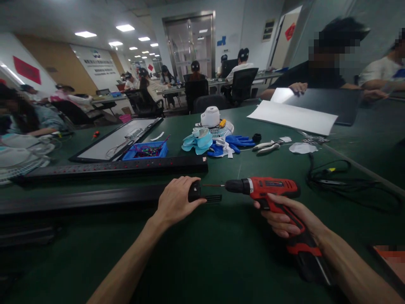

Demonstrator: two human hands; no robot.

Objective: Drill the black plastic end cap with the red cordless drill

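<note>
— Drill (265, 188) first: where was it, and how was it held?

— Near and right of centre, lying almost level above the green bench (221, 253). The right hand (284, 217) was wrapped shut round its grip, which kept the thin bit (213, 185) pointing left at the small black part (199, 193).

— And the other hand?

— The left hand (177, 200) was closed on that black part, pinning it down at the end of a long black strip (82, 198), seemingly so it would not shift under the bit.

— Anything else close by?

— Farther off lay a long black bar (110, 169), a blue tray (147, 150) of small pieces, a dismantled fan (210, 126), blue gloves (237, 141) and pliers (268, 146); a black cable (335, 177) trailed at right. Other people sat at the far edge.
</note>
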